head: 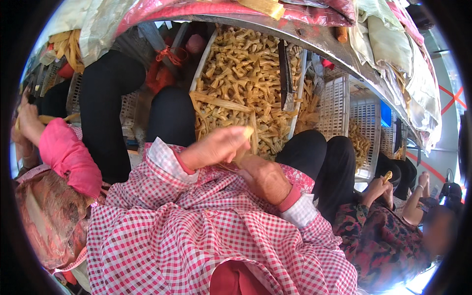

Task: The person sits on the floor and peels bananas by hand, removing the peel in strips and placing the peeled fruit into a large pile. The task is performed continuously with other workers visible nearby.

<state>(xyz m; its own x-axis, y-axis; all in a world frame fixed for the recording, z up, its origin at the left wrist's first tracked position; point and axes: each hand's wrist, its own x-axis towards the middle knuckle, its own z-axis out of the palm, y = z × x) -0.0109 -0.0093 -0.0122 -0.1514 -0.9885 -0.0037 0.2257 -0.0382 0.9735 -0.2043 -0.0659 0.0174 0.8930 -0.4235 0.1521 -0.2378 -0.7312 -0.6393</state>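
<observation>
Both my hands are close together above my lap. My left hand (215, 145) points to the right with its fingers bent around a yellowish strip (253, 127), which looks like dried tofu skin; motion blurs the fingertips. Against it, my right hand (267, 179) is closed on the lower part of the same strip, its back turned up. Just beyond my hands stands a white plastic crate (202, 66) full of small knotted yellow pieces (239, 73). A long flat strip (221, 102) lies across the pieces. A dark narrow bar (285, 73) rests along the crate's right side.
A metal table edge (313, 46) arches over the crate, with plastic-covered bundles (391, 44) on top. Perforated white crates (333, 107) stand to the right. A co-worker's pink sleeve (70, 155) is at the left; another co-worker's hands (379, 190) hold a strip at the right.
</observation>
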